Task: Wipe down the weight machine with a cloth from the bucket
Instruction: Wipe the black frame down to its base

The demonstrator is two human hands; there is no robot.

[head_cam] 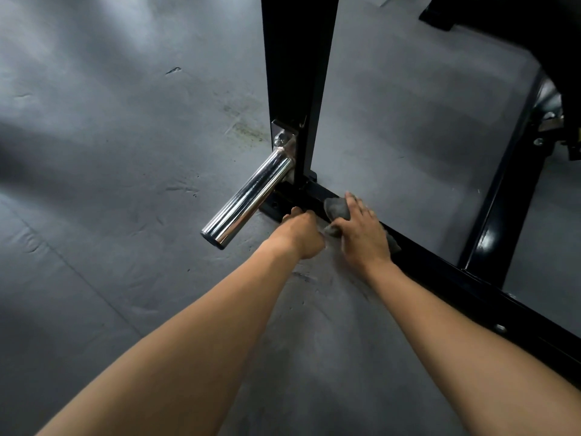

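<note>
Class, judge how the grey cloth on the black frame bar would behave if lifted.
Probably floppy: the cloth bunches and creases under the right hand. Likely light, and unlikely to roll or slide, since it drapes over the frame bar.

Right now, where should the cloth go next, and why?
Probably slide the cloth along the black base bar toward you. The right hand presses it flat on the bar beside the upright post, and most of the bar runs on from there.
</note>
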